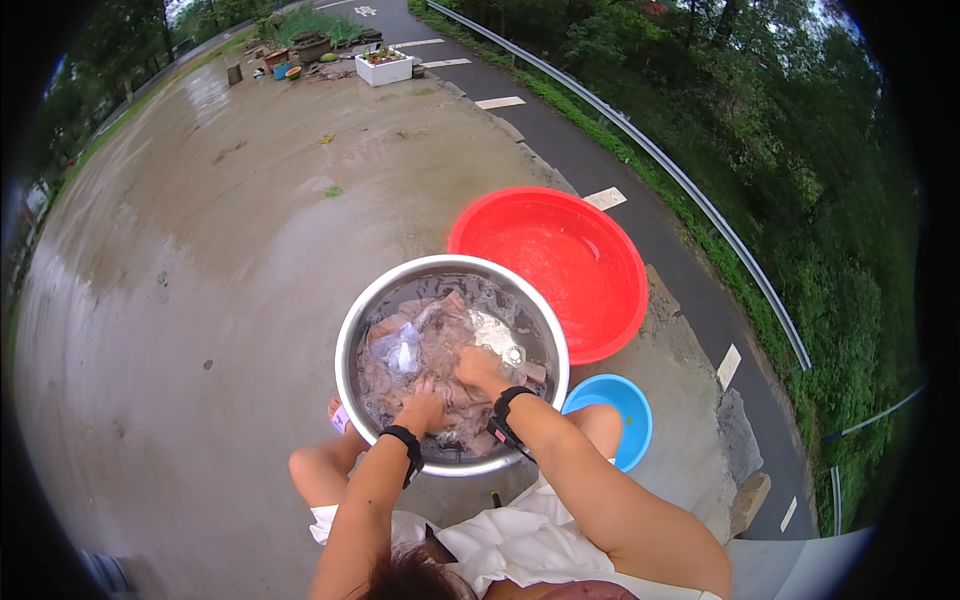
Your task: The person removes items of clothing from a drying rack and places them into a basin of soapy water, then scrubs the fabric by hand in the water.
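A large round metal basin [346,339] stands in front of me, between my knees. Sudsy water fills it, and a wet brownish-pink cloth [441,337] lies bunched up there, partly under the surface. My right hand [480,367], curled like a fist, grips a fold of the cloth near the basin's middle. Lower and to the left, my left hand [421,409] holds the near part of the same cloth, its fingertips partly hidden in the folds. Just beyond my right hand, a whitish patch [495,334] shows in the water; I cannot tell what it is.
Behind the metal basin's right side sits a wide red plastic basin [547,262]. A small blue basin [634,420] is beside my right knee. Wet concrete [247,262] spreads leftward. A broken slab edge borders the road [540,127] and guardrail [675,172]. Planters [384,67] stand far off.
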The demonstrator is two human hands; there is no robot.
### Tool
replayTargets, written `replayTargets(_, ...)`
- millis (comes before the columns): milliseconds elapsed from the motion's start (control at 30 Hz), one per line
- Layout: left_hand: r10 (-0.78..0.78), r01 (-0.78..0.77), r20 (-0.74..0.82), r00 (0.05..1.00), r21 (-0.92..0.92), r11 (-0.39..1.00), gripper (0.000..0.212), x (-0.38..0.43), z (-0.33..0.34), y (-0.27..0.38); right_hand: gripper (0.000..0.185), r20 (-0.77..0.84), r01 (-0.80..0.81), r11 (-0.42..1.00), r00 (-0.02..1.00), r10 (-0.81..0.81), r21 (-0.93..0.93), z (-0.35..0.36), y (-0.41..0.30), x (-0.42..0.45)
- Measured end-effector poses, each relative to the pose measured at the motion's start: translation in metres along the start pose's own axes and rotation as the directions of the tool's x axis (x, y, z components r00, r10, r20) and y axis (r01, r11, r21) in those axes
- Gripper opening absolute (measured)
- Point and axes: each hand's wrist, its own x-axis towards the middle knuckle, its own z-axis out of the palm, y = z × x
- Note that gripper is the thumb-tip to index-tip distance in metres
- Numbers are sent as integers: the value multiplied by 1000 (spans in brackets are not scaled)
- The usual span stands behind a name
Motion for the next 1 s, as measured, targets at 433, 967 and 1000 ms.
replayTargets(433, -191, 166, -42, 981, -336, 927, 91, -76, -112, 44, 11, -155, 622, 755, 783, -602, 208, -70, 18, -156)
replayTargets(967, -310, 290, 257, 915, 113, 950, 68, -12, -65, 48, 91, 201, 128, 980, 975, -97, -149, -38, 12, -74)
replayTargets(1000, -303, 287, 255, 918, 98, 953, 64, -11, -75, 51, 90, 186, 133, 974, 978, -99, -181, -36, 15, -62)
